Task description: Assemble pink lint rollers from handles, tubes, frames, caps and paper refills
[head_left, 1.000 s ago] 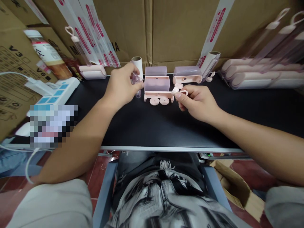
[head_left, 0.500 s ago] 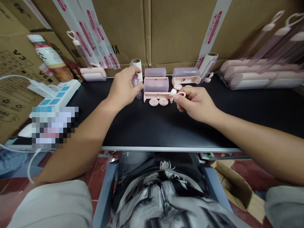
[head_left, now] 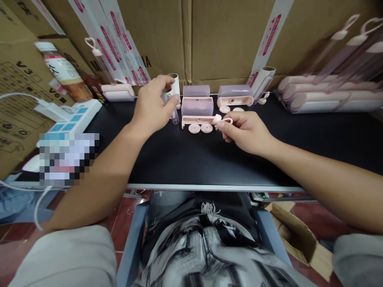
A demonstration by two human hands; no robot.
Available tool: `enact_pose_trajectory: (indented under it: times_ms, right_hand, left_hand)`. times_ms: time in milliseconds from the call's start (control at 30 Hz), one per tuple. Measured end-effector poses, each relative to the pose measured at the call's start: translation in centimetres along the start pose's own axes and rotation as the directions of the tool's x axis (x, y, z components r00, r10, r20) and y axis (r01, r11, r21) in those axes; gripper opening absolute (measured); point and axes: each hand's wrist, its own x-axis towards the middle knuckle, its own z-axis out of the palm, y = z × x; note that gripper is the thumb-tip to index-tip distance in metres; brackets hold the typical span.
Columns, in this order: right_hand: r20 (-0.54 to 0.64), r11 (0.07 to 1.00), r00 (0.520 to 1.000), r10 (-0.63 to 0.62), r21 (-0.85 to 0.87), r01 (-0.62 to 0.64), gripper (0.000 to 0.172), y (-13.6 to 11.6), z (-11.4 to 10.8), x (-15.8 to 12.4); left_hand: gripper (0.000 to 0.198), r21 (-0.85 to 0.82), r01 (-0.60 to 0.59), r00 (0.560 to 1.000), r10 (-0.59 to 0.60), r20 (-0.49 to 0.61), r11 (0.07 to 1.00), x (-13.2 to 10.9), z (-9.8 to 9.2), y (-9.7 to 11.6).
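Observation:
My left hand is closed round a clear plastic tube, and its thumb and forefinger reach up onto a white roll standing behind it. My right hand pinches a small pink handle piece with a loop beside a pink base part that lies on the black table. Two pink discs lie in front of that base, and a translucent purple cover stands just behind it.
Cardboard boxes form the back wall. A second pink base with cover and another white roll stand at the back. Pink roller cases lie stacked at right. A power strip and a bottle sit at left.
My left hand has lifted a little with the tube, and its fingers now reach the top of the white roll. My right hand has stayed nearly still with the pink handle.

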Motion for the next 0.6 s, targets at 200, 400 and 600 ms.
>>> enact_pose_trajectory:
  times_ms: [200,400,600]
  right_hand:
    - [0.231,0.999,0.973,-0.011,0.038,0.002,0.062,0.2,0.0,0.0]
    - [0.409,0.996,0.908,-0.084,0.023,0.082,0.055,0.6,-0.2,0.0]
    - [0.504,0.991,0.854,-0.13,0.101,0.092,0.039,0.7,-0.5,0.2]
  left_hand:
    - [0.025,-0.066,-0.168,0.962,0.178,0.208,0.984,-2.0,-0.5,5.0]
    - [0.014,-0.335,-0.435,0.675,0.549,0.493,0.836,-3.6,1.7,6.4]
    - [0.029,-0.321,-0.402,0.688,0.514,0.512,0.858,-3.6,2.1,6.2]
